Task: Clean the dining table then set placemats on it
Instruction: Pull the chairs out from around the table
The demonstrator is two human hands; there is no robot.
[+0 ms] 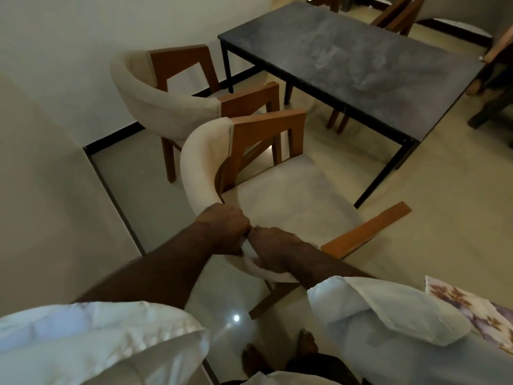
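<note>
Fingers (241, 221) of left hand (222, 232) and right hand (277, 252) gripping chair back (198, 162), second chair (144, 87) beside, table (361, 65) beyond.

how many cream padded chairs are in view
2. The near chair, gripped by the left hand and right hand; the second chair left of it, by the wall. Wooden frames beyond the table may be more.

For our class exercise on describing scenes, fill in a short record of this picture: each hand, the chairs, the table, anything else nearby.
dining table: dark mottled top, black frame
near chair: apart from the table, seat facing it
left hand: grips the near chair's padded backrest
right hand: grips it too, beside the left
second chair: by the wall
patterned sheet: floral, lower right edge
</note>
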